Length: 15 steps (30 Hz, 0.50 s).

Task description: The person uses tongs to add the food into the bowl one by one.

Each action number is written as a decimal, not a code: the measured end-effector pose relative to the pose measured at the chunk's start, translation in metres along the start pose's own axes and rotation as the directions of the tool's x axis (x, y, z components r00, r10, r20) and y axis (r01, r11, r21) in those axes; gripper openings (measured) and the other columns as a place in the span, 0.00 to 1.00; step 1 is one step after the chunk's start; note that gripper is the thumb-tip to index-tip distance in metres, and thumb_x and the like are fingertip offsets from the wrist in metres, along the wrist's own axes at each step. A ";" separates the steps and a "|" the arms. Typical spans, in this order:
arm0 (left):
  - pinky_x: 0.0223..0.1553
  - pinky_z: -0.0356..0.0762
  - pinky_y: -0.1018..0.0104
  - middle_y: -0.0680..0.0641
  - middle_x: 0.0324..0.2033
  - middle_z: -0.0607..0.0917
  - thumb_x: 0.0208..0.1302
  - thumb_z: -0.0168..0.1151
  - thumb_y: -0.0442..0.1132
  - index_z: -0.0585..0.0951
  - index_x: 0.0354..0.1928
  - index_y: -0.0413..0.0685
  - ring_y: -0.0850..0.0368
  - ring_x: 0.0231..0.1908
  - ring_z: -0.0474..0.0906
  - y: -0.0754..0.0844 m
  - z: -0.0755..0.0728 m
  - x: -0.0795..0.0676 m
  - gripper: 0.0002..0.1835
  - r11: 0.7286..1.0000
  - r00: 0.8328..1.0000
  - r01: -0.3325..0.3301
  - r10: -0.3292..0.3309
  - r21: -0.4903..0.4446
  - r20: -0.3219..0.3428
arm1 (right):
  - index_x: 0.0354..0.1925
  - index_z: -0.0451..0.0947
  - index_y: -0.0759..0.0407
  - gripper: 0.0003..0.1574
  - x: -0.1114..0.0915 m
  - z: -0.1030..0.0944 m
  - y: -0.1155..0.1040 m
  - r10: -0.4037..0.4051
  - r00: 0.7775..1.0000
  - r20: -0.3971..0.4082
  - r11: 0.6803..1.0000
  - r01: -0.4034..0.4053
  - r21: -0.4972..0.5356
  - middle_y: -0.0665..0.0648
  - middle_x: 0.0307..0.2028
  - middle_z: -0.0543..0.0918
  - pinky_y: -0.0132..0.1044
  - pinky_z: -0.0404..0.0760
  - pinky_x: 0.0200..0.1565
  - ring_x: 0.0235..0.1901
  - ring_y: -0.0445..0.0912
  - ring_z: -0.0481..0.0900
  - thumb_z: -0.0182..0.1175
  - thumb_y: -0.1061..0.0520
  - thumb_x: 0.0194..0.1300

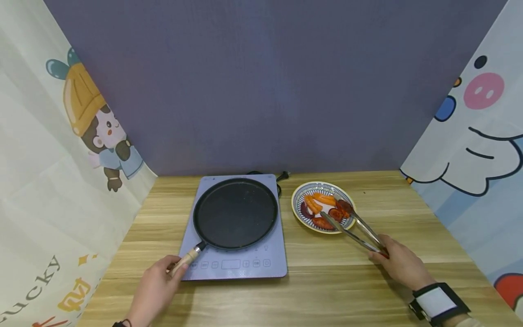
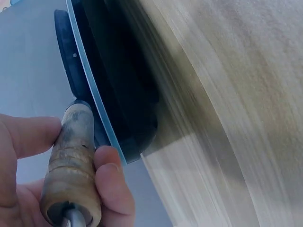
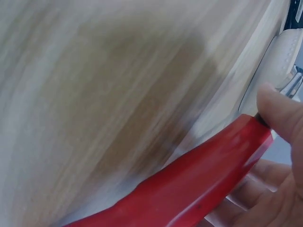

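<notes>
My left hand [image 1: 157, 281] grips the wooden handle [image 2: 73, 161] of a round black flat pan [image 1: 236, 213], which sits on a pale induction cooktop [image 1: 261, 268]. My right hand [image 1: 402, 263] holds metal tongs [image 1: 363, 229] with a red grip [image 3: 203, 179]. The spread tips of the tongs reach into a patterned plate [image 1: 300, 220], one on each side of some of the food. On that plate lie orange strips [image 1: 313, 204] and several reddish pieces [image 1: 323, 223]. Whether the tongs touch a piece cannot be told. Nothing lies in the pan.
The cooktop and the plate stand side by side on a wooden table [image 1: 327, 290]. A black power plug and cord [image 1: 283, 176] lie behind the cooktop. A dark panel [image 1: 269, 91] rises at the back, with printed curtains [image 1: 37, 181] at both sides.
</notes>
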State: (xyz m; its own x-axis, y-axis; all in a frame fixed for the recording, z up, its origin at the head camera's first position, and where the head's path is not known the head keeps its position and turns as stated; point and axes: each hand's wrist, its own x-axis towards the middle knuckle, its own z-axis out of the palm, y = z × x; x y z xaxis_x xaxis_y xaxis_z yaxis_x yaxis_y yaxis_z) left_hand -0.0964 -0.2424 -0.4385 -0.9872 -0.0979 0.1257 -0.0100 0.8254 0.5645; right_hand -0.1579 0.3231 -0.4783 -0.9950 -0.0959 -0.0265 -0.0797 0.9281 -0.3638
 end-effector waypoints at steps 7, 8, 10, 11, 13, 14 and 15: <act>0.21 0.66 0.64 0.48 0.25 0.76 0.58 0.59 0.51 0.79 0.39 0.47 0.60 0.20 0.65 -0.006 -0.001 0.001 0.16 1.000 1.000 0.010 -0.010 0.014 0.013 | 0.57 0.57 0.68 0.47 0.000 0.000 0.003 0.040 0.999 0.005 0.999 -0.040 -0.011 0.57 0.27 0.73 0.45 0.71 0.25 0.27 0.49 0.71 0.54 0.33 0.57; 0.21 0.66 0.64 0.49 0.25 0.75 0.58 0.59 0.52 0.79 0.39 0.47 0.60 0.20 0.65 -0.007 -0.001 0.001 0.16 1.000 1.000 0.011 -0.011 0.014 0.014 | 0.56 0.58 0.68 0.46 0.000 0.001 0.003 0.042 0.999 0.002 0.999 -0.042 -0.009 0.57 0.27 0.74 0.45 0.71 0.25 0.27 0.48 0.70 0.55 0.33 0.57; 0.20 0.65 0.64 0.49 0.24 0.75 0.58 0.58 0.54 0.79 0.39 0.47 0.60 0.19 0.65 -0.008 -0.001 0.001 0.18 1.000 1.000 0.010 -0.010 0.008 0.021 | 0.53 0.61 0.68 0.42 -0.001 0.002 0.004 0.040 0.999 0.000 0.999 -0.040 0.002 0.56 0.26 0.73 0.42 0.69 0.23 0.24 0.47 0.69 0.55 0.35 0.58; 0.20 0.65 0.64 0.50 0.24 0.74 0.58 0.58 0.55 0.79 0.39 0.48 0.60 0.19 0.64 -0.008 -0.001 0.001 0.18 1.000 1.000 0.009 -0.009 0.003 0.024 | 0.51 0.63 0.66 0.39 -0.001 0.002 0.005 0.035 0.999 -0.003 0.999 -0.035 0.008 0.54 0.24 0.71 0.40 0.67 0.21 0.22 0.45 0.67 0.55 0.36 0.58; 0.19 0.64 0.64 0.50 0.23 0.74 0.58 0.58 0.55 0.79 0.39 0.48 0.60 0.18 0.64 -0.008 -0.001 0.001 0.19 1.000 0.999 0.012 -0.012 -0.006 0.032 | 0.49 0.65 0.64 0.34 -0.001 0.002 0.005 0.021 1.000 -0.010 1.000 -0.021 0.015 0.52 0.23 0.70 0.38 0.64 0.20 0.20 0.43 0.65 0.55 0.38 0.59; 0.19 0.65 0.65 0.50 0.23 0.74 0.58 0.58 0.56 0.79 0.39 0.48 0.60 0.18 0.64 -0.009 -0.001 0.002 0.19 1.000 0.999 0.015 -0.015 -0.010 0.036 | 0.50 0.65 0.65 0.35 -0.001 0.002 0.005 0.014 1.000 -0.013 1.000 -0.014 0.015 0.52 0.23 0.70 0.38 0.65 0.20 0.21 0.43 0.65 0.55 0.38 0.60; 0.19 0.65 0.65 0.50 0.23 0.74 0.57 0.58 0.56 0.79 0.39 0.49 0.60 0.18 0.65 -0.009 -0.001 0.002 0.18 1.000 0.999 0.019 -0.018 -0.017 0.037 | 0.50 0.65 0.64 0.34 -0.002 0.002 0.005 0.013 1.000 -0.015 1.000 -0.012 0.016 0.52 0.23 0.70 0.38 0.65 0.21 0.21 0.43 0.65 0.54 0.38 0.60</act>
State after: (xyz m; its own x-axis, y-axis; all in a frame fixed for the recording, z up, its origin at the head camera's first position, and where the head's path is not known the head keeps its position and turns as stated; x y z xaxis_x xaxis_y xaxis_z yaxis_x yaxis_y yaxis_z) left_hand -0.0981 -0.2505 -0.4428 -0.9921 -0.0920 0.0848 -0.0258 0.8136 0.5808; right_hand -0.1564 0.3269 -0.4815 -0.9967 -0.0790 -0.0175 -0.0665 0.9235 -0.3779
